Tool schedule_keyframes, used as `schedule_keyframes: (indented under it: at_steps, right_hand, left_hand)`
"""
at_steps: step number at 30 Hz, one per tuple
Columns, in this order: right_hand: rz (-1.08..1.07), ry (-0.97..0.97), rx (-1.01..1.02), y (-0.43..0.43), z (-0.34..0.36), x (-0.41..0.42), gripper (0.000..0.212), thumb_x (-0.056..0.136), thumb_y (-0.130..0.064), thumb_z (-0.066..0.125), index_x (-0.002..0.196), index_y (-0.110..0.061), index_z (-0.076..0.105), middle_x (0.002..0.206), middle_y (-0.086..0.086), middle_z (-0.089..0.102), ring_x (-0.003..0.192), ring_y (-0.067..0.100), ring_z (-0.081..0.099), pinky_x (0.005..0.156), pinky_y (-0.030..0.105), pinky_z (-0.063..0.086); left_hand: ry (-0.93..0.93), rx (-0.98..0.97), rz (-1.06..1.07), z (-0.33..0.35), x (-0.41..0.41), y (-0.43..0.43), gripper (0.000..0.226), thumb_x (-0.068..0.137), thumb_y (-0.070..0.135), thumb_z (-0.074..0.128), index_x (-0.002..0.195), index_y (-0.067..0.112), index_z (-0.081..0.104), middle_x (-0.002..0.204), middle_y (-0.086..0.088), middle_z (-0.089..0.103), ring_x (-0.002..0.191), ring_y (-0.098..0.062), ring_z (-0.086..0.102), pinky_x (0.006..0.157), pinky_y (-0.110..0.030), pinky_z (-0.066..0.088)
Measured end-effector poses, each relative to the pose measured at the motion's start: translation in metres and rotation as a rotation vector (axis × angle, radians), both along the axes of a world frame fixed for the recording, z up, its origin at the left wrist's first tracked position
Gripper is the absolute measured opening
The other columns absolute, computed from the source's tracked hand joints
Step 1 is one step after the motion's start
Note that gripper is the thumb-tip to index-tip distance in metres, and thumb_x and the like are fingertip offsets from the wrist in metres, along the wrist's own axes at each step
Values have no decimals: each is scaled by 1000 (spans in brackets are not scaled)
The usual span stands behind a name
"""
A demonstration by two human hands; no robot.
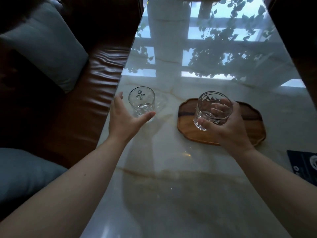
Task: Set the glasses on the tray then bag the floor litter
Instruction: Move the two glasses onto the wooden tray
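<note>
The right hand (229,127) holds a cut-pattern glass (213,110) upright, its fingers (217,107) wrapped round the far side and the thumb on the near wall. The glass hangs over the near-left part of the wooden tray (253,133); whether its base already touches the wood cannot be told. From here the move for this glass looks like a straight lowering, since the tray lies directly beneath it.

The second glass (141,101), printed with a small mark, stands upright on the tabletop (171,169) to the left of the tray, near the table's left edge and apart from the tray. The left hand (126,120) is the nearer one: it is spread open around the glass, thumb by the near side of its base, other fingers out to the left, not yet closed on it. That glass would have to travel rightward to reach the tray.
</note>
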State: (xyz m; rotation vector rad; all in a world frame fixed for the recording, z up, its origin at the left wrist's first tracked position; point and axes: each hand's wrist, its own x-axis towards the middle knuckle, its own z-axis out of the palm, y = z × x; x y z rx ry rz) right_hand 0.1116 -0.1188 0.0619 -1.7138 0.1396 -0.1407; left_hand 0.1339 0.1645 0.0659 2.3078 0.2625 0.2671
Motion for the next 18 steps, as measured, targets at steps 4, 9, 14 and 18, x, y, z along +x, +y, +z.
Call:
schedule_keyframes:
  at_steps: [4, 9, 14, 18]
  right_hand:
    - [7, -15, -5, 16, -2, 4, 79, 55, -29, 91, 118, -37, 44, 123, 1, 57, 112, 11, 61, 94, 35, 52]
    - [-20, -22, -35, 18, -6, 2, 81, 60, -17, 90, 125, -26, 42, 123, 3, 56, 108, 5, 60, 87, 23, 51]
    - [-50, -9, -62, 2, -6, -3, 84, 57, -26, 89, 125, -24, 40, 123, 4, 56, 104, 2, 62, 87, 23, 52]
    - [-117, -2, -65, -24, -6, -4, 87, 56, -21, 91, 127, -20, 40, 123, 5, 56, 104, 3, 62, 81, 18, 52]
  left_hand:
    - [54, -172, -54, -25, 12, 0, 121, 50, 55, 83, 143, 13, 16, 148, -9, 32, 132, -12, 31, 108, -26, 27]
    - [9, -290, -48, -42, 28, -7, 104, 56, 40, 87, 137, 14, 27, 139, -5, 44, 125, -12, 43, 104, -25, 35]
    - [-46, -298, -83, -37, 37, -16, 87, 58, 40, 86, 125, 14, 38, 117, -2, 54, 106, -14, 55, 95, -34, 47]
    - [-62, -335, -199, -23, 27, -48, 86, 58, 40, 86, 126, 17, 39, 118, -1, 56, 106, -12, 56, 88, -23, 46]
